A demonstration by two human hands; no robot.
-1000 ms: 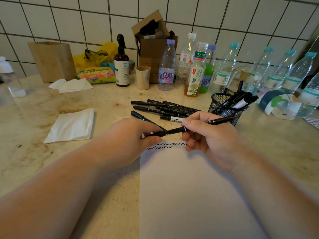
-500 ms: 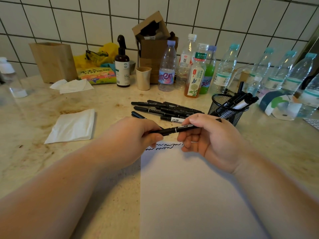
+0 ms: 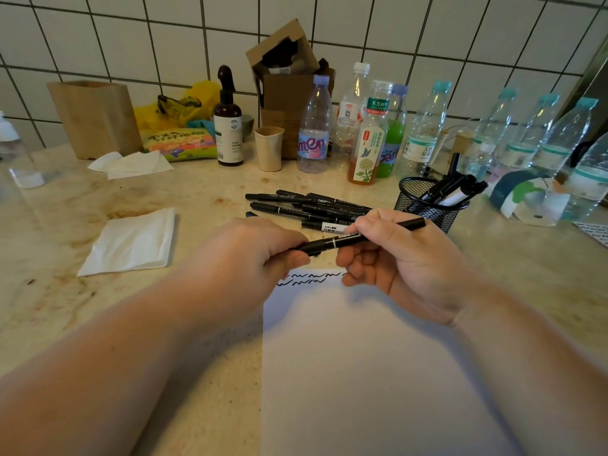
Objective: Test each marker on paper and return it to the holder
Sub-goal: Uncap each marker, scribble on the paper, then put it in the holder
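Both hands hold one black marker [image 3: 332, 242] level above the top edge of the white paper [image 3: 362, 357]. My left hand [image 3: 253, 258] grips its left end, where the cap is, and my right hand [image 3: 394, 258] pinches the barrel, whose far end sticks out to the right. Two wavy black test lines [image 3: 309, 278] cross the top of the sheet. Several black markers [image 3: 306, 209] lie loose on the counter behind my hands. The black mesh holder [image 3: 427, 202] stands to the right with several markers in it.
A folded white napkin [image 3: 131, 241] lies to the left. Along the tiled wall stand plastic bottles [image 3: 314, 126], a brown spray bottle [image 3: 227, 120], a paper cup [image 3: 269, 148], a cardboard box [image 3: 286, 80] and a paper bag [image 3: 95, 116].
The marker has lifted slightly and my hands have drawn a little closer along it. My left hand now covers more of its left end.
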